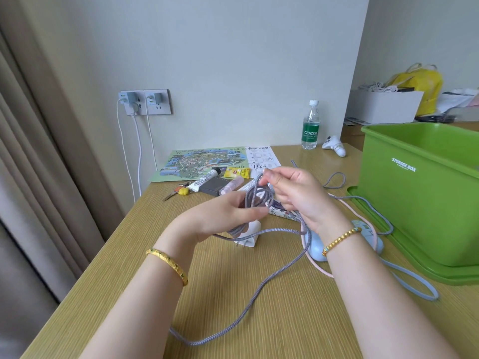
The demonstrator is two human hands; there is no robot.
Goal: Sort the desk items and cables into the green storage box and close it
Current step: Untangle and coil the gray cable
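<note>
The fingers [255, 212] of the left hand [223, 216] curl round a bundle of loops of grey braided cable [259, 196], pinching it at the lower end, while the right hand [298, 193] curls its own fingers round the top of the same loops. Both hands hold the coil above the surface [220, 294], a pale wood-grain desk top. The loose tail of the cable drops from the coil, trails across the surface toward the near edge and bends back in a long curve. A white plug-in charger block [250, 235] lies under the left hand. A gold bangle [169, 264] circles the left wrist and a beaded gold bracelet [340, 239] the right.

Just beside the right wrist lies a pale blue computer mouse [317, 251] with a flat blue cord [414, 283] looping toward the near right. A thin pink cable [320, 268] runs beside it. The green storage box [420, 203], smooth plastic and rectangular, stands open at the right on its green lid [388, 244], apart from the hands.

Beyond the hands lie a white tube [204, 181], a dark flat case [215, 187], a yellow tea sachet [236, 173], keys with a yellow charm [180, 191], and a printed map sheet [191, 163]. A clear water bottle [310, 125] with a green label stands near the wall.
</note>
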